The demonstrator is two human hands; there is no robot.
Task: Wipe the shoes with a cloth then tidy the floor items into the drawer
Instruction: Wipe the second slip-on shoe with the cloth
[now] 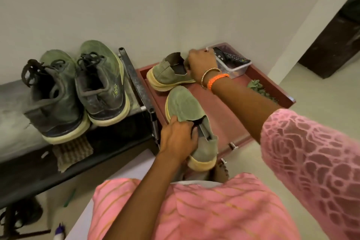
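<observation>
Laced sneakers (78, 91) on bench (15, 103) (beside open drawer (233, 122))

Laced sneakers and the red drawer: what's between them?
Head view: a dark metal rail runs between the laced sneakers and the red drawer.

— Where does the camera sit?

— On my head, the only view there is. It looks forward and steeply down, over my pink lap at the bottom edge, toward the wall and the corner of the room.

— How close is it?

— Close: my left hand (178, 140) and right hand (202, 62) reach out from below and fill the middle. The wide lens bends the edges.

— What does it take in?

— The open drawer (229, 122) just ahead of me at centre, the dark shelf (15, 121) with sneakers (78, 91) at left, pale floor (311, 87) at right.
</observation>
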